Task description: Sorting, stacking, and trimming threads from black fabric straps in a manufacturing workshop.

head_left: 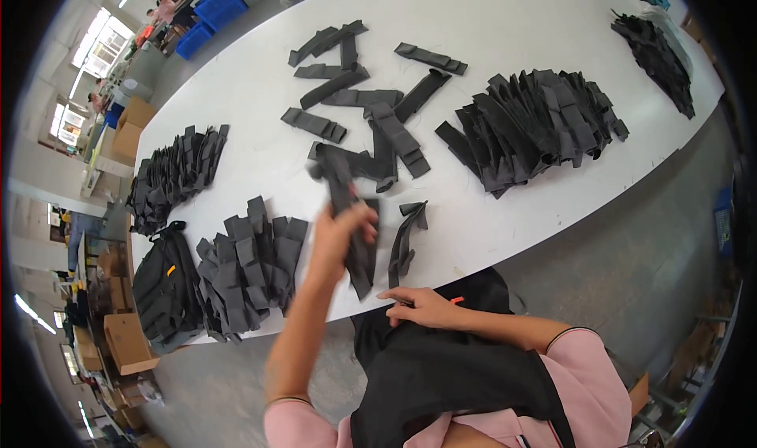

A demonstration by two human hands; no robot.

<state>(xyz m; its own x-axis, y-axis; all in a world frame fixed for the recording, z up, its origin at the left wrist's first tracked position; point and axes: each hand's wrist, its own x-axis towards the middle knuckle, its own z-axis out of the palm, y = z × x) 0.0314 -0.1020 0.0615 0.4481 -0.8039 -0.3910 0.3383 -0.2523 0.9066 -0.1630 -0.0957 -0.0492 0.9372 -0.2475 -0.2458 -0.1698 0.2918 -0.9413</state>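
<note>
My left hand is closed round a dark grey fabric strip over the near part of the table, slightly smeared by motion. Another dark strip hangs or lies just under that hand; whether it is held too is unclear. My right hand rests at the table's front edge, fingers curled in. What it grips is hidden, though a small red-orange piece shows beside it. Just above my right fingers lies a loose, twisted strip. Farther out, several flat strips with folded segments are scattered.
A large bundle of strips lies to the right, with a smaller bundle and a nearer one to the left. A black backpack sits at the left edge. Dark strips in clear plastic lie far right on the white table.
</note>
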